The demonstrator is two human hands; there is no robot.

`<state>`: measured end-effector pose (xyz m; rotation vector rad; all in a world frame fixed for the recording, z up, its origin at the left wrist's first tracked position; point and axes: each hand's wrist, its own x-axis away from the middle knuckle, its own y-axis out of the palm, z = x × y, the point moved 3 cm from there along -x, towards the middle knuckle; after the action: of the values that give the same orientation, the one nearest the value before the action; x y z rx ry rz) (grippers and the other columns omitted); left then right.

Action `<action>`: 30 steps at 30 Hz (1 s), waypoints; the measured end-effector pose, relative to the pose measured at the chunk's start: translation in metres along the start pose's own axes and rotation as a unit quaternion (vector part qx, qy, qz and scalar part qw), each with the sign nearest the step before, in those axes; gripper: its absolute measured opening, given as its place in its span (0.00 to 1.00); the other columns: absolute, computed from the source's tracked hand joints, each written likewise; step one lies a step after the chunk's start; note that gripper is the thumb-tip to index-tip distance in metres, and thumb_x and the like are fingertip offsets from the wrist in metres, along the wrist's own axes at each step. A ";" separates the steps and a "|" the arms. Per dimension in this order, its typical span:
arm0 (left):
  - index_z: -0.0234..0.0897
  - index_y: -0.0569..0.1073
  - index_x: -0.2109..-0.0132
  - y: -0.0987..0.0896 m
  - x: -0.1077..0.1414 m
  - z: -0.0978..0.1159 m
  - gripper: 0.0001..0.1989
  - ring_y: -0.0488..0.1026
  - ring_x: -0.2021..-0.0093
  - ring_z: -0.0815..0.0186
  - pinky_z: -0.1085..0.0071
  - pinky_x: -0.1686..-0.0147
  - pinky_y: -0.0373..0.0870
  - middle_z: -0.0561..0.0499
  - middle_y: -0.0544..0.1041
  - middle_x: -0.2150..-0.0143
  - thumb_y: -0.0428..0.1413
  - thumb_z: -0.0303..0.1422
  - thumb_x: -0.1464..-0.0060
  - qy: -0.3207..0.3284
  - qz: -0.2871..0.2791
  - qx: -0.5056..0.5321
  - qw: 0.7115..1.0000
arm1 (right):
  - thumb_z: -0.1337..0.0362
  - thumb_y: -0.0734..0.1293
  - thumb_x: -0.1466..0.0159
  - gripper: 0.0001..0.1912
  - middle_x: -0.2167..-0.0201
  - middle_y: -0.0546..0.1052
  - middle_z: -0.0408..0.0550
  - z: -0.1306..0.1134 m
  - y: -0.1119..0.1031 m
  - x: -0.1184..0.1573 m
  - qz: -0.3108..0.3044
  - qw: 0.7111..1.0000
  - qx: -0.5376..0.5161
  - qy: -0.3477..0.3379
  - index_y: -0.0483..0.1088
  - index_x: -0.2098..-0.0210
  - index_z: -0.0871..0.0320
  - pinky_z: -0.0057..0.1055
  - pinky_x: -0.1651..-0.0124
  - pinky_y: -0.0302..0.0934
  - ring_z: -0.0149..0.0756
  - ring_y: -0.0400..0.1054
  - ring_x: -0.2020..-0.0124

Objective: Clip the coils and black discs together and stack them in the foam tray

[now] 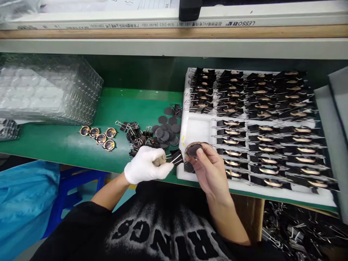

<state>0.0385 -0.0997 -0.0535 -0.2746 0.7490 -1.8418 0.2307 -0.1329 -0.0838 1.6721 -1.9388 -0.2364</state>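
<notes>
Left hand [148, 164] (white glove) pinches a black binder clip [176, 157]; bare right hand [212, 168] grips a gold-rimmed round piece [187, 149] with a black disc [194, 149] against it, at the near-left corner of the white foam tray [199, 128]. On the green bench [62, 145]: loose clips [133, 131] and dark discs [164, 135] mid-surface, stacked clear trays [40, 94] far left. Shelf [136, 47] above, blue stool [63, 191] below.

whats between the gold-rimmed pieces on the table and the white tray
In the head view, a pile of black binder clips, then dark discs nearer the white tray.
</notes>
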 end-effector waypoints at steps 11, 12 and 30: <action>0.36 0.63 0.77 0.014 0.014 -0.004 0.16 0.54 0.80 0.77 0.77 0.78 0.51 0.60 0.58 0.82 0.56 0.34 0.43 -0.106 -0.048 0.038 0.993 | 0.55 0.79 0.40 0.10 0.66 0.80 0.44 0.009 0.008 -0.007 0.043 0.999 0.007 0.012 0.83 0.62 0.52 0.24 0.68 0.66 0.27 0.67 0.71; 0.36 0.64 0.77 0.015 0.015 -0.005 0.16 0.54 0.80 0.77 0.77 0.78 0.51 0.60 0.58 0.82 0.56 0.34 0.44 -0.106 -0.035 0.036 0.993 | 0.55 0.79 0.40 0.10 0.66 0.80 0.44 0.009 0.009 -0.006 0.040 0.999 0.011 0.013 0.83 0.62 0.52 0.24 0.68 0.66 0.27 0.67 0.71; 0.39 0.78 0.49 -0.047 -0.028 -0.021 0.18 0.78 0.62 0.59 0.65 0.62 0.65 0.47 0.81 0.61 0.52 0.46 0.32 -0.039 -0.037 -0.329 0.943 | 0.53 0.82 0.46 0.13 0.69 0.78 0.41 0.011 0.015 -0.011 0.075 0.988 -0.116 0.062 0.80 0.69 0.53 0.26 0.64 0.73 0.31 0.73 0.67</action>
<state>0.0029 -0.0557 -0.0362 -0.8091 1.2996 -1.5849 0.2132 -0.1220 -0.0890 1.3536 -1.8551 -0.2827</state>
